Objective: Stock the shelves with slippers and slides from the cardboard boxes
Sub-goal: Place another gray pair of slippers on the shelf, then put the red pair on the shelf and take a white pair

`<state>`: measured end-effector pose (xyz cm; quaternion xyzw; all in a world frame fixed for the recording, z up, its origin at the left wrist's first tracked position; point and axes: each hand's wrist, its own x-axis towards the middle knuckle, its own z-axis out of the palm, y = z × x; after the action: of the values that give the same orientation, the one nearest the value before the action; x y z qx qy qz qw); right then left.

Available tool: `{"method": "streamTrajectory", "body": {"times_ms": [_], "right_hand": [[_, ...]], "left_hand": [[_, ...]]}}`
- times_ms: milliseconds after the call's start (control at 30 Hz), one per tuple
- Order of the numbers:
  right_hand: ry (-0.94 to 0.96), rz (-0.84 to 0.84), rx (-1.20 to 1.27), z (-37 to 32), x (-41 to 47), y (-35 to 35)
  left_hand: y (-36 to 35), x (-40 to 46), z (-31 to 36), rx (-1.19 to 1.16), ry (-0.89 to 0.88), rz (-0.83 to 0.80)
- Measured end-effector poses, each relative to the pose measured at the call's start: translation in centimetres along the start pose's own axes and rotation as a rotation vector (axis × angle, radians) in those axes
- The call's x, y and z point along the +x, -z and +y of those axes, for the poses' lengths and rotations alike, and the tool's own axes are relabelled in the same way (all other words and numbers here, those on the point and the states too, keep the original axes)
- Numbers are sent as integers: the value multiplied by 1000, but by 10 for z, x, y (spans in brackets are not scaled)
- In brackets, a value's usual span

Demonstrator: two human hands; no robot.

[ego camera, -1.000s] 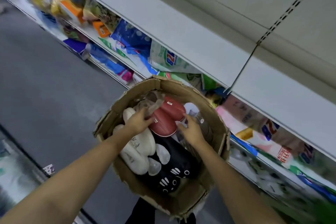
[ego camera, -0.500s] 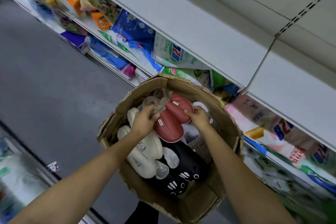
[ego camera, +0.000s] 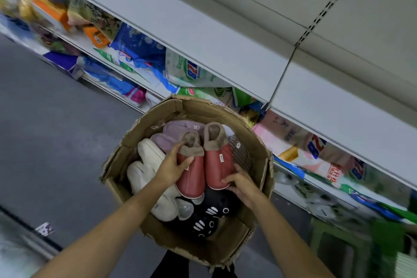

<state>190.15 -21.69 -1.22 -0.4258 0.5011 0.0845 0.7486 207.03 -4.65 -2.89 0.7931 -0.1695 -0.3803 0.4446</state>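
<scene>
Brown cardboard box (ego camera: 259,158) holds red slippers (ego camera: 206,165) with tan fleece cuffs, cream slippers (ego camera: 146,165), lilac slippers (ego camera: 173,133), and black slippers (ego camera: 209,214) patterned with white cat faces.

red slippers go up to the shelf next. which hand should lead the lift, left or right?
Probably both, left leading. The left hand wraps the nearer red slipper at mid-body, thumb across its top. The right hand only pinches the toe of the other red slipper, a weaker hold.

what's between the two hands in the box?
Head view: the pair of red slippers with brown fleece cuffs, side by side, left hand gripping one, right hand the other.
</scene>
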Motion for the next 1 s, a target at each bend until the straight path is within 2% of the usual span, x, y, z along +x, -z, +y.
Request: {"method": "streamTrajectory", "body": {"times_ms": [100, 233, 433, 600, 1000], "right_hand": [[59, 8, 122, 7, 12, -5], [185, 113, 174, 0, 19, -14], [253, -28, 135, -8, 3, -18], [312, -22, 166, -21, -27, -22], [719, -25, 194, -97, -167, -2]], "left_hand": [[0, -1, 1, -141, 93, 35], [-2, -3, 5, -380, 198, 23], [2, -8, 16, -698, 321, 92], [12, -23, 49, -794, 248, 126], [15, -121, 187, -901, -60, 95]]}}
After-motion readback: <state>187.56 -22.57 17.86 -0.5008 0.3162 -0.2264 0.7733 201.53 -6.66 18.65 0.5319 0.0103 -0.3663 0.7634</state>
